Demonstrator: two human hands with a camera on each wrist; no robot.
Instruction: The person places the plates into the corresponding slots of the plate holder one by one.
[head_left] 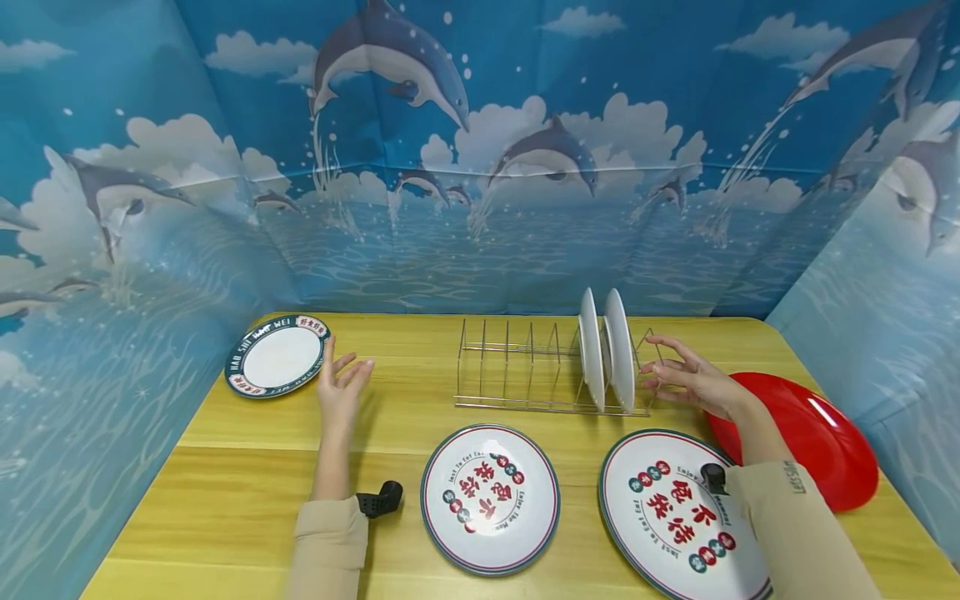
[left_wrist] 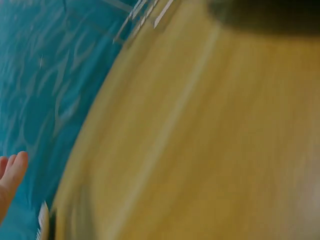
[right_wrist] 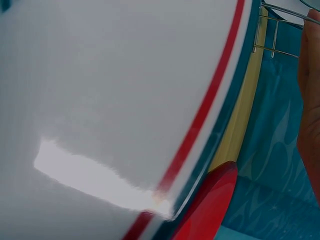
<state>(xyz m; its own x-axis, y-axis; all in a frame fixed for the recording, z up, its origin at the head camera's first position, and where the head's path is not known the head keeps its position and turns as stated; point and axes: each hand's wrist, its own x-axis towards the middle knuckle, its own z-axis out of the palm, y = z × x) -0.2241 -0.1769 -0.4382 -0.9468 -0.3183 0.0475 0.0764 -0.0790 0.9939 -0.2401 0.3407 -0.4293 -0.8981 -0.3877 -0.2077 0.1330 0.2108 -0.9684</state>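
My left hand (head_left: 342, 392) is by the near right rim of a small plate (head_left: 281, 357) with a dark green patterned border. Its fingers are spread and hold nothing. In the left wrist view only some fingers (left_wrist: 11, 172) show at the lower left. My right hand (head_left: 696, 380) is at the right end of a wire dish rack (head_left: 517, 406), fingers loosely bent around its end wires; whether they touch is unclear. Two white plates (head_left: 619, 350) stand upright in the rack's right slots. Part of the right hand (right_wrist: 311, 95) shows at the right wrist view's edge.
A white plate (head_left: 491, 500) with red lettering lies in front of the rack. A larger similar plate (head_left: 667, 517) lies to its right, partly under the right forearm. Beyond that forearm is a red oval plate (head_left: 832, 450). A dolphin-print cloth (head_left: 480, 250) surrounds the wooden table (head_left: 202, 500).
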